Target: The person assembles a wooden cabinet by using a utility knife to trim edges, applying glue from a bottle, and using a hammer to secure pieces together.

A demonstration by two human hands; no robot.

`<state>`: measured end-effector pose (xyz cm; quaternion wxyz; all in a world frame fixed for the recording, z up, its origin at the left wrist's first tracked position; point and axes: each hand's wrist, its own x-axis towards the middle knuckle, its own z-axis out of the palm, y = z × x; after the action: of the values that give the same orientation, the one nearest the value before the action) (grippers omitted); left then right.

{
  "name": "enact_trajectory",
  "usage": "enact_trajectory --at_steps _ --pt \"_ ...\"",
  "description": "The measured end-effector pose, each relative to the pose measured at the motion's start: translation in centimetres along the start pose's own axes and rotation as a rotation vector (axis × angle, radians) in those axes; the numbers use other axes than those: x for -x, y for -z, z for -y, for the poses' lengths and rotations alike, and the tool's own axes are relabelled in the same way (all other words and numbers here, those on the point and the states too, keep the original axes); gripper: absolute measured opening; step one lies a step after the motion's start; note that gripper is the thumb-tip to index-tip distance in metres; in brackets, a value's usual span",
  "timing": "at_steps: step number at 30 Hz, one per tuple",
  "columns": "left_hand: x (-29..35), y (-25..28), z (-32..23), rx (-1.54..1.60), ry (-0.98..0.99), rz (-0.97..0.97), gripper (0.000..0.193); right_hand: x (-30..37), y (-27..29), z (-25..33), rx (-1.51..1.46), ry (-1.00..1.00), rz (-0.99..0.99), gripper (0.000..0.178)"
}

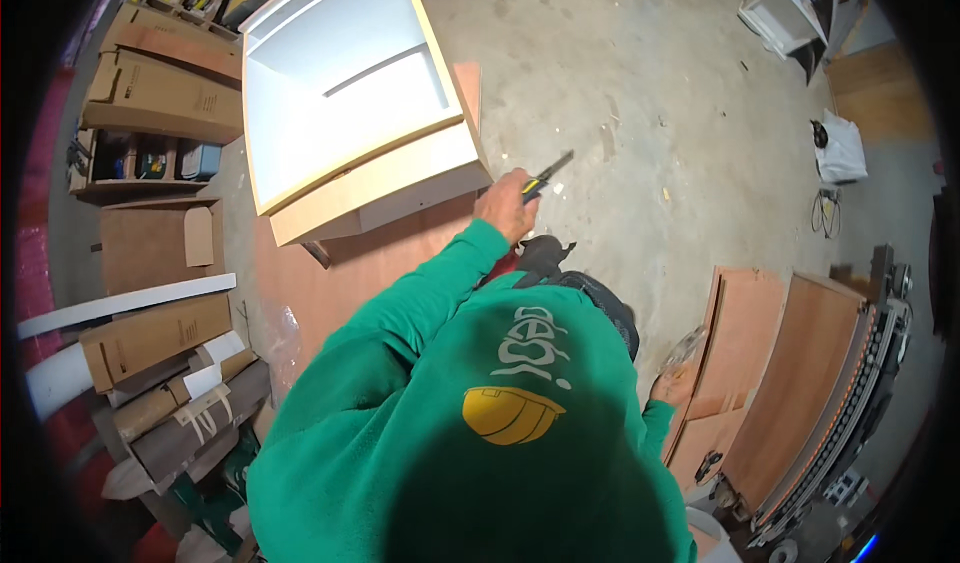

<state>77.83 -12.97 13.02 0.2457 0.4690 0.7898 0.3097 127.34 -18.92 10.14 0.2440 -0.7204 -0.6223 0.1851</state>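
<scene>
My left hand [507, 206] is closed around a yellow and black utility knife [538, 184], its dark blade pointing up and away to the right. Just left of that hand lies a cabinet carcass [375, 185] with a white inside and light wood edges, its open side facing up. Low on the right, my right hand [674, 387] is closed on a crumpled piece of clear plastic [686, 347]. That hand is beside reddish-brown wooden panels [740, 328]; its fingers are partly hidden.
A brown board [400, 255] lies under the cabinet. Cardboard boxes [165, 93] and a white strip [130, 305] lie at the left. At the right are a leaning brown panel [795, 383], a white bag [842, 150] and a cable [826, 212] on the concrete floor [640, 93].
</scene>
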Motion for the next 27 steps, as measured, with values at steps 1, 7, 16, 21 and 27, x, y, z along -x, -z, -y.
enact_trajectory --at_steps 1,7,16,21,27 --pt "-1.7 0.3 0.7 -0.018 0.019 -0.121 0.032 -0.5 -1.1 -2.4 0.112 0.033 0.012 0.029" --pt "-11.7 2.3 9.4 -0.136 0.351 -0.735 0.03 -3.6 -4.0 -8.8 0.08 -0.427 0.305 0.032" --pt "-14.3 0.7 16.7 -0.024 0.637 -0.892 0.046 -24.2 -5.7 -16.5 0.166 -0.236 0.559 0.03" --pt "-15.1 -0.3 15.3 0.01 0.522 -0.798 0.043 -42.7 -7.1 -9.5 0.11 -0.18 0.554 0.031" --pt "-14.8 1.7 15.8 -0.021 0.47 -0.722 0.038 -55.5 -15.6 8.4 -0.144 -0.192 0.622 0.031"
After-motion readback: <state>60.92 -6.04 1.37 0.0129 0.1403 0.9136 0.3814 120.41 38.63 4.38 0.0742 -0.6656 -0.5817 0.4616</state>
